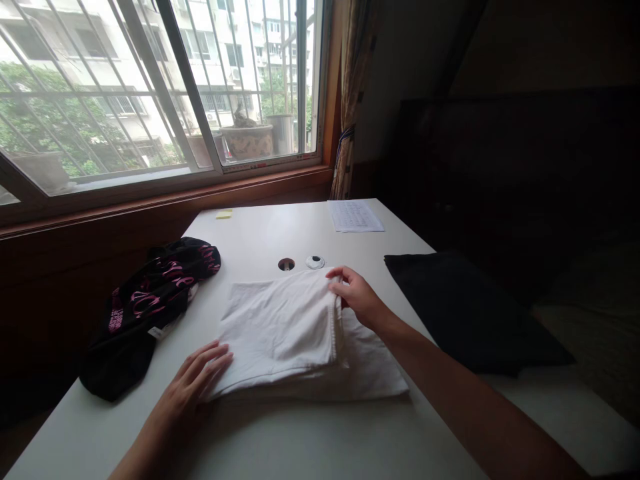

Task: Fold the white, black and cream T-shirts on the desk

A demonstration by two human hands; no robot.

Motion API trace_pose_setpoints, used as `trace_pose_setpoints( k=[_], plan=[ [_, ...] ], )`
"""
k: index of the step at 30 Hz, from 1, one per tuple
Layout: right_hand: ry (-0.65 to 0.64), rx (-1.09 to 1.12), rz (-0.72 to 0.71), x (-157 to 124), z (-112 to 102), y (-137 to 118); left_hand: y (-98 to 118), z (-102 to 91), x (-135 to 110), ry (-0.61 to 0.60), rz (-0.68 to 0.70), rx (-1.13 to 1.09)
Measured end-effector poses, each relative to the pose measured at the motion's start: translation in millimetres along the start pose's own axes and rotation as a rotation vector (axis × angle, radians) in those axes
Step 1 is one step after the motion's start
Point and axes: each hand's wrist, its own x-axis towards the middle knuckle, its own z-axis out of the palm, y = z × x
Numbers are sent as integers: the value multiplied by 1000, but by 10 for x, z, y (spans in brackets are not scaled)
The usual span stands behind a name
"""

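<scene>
A white garment (280, 327), partly folded over itself, lies in the middle of the table; its exact kind does not show. One layer of it reaches out to the right beneath the folded part. My right hand (354, 297) pinches the upper right edge of the folded layer between thumb and fingers. At the lower left edge, my left hand (200, 373) rests with fingers stretched out on the cloth.
The white table (260, 233) carries a black garment with pink lettering (155, 293) at left and a dark folded cloth (465, 313) at right. Behind are printed sheets (356, 215), a yellow sticky note (224, 214), a cable hole (287, 265) and its round cover (315, 262).
</scene>
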Motion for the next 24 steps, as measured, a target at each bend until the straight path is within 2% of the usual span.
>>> trace_pose_setpoints(
  k=[4,8,13,16,24],
  plan=[
    [144,-187,23,-49,-302,392,-17,36,9,19,48,13],
    [155,-415,53,-16,-463,668,20,73,40,38,33,6],
    [143,-591,-63,24,-428,620,24,87,34,30,40,-16],
    [150,-591,-59,27,-432,548,16,79,30,30,42,-4],
    [208,-482,-30,65,-720,507,12,75,34,-59,121,95]
  ],
)
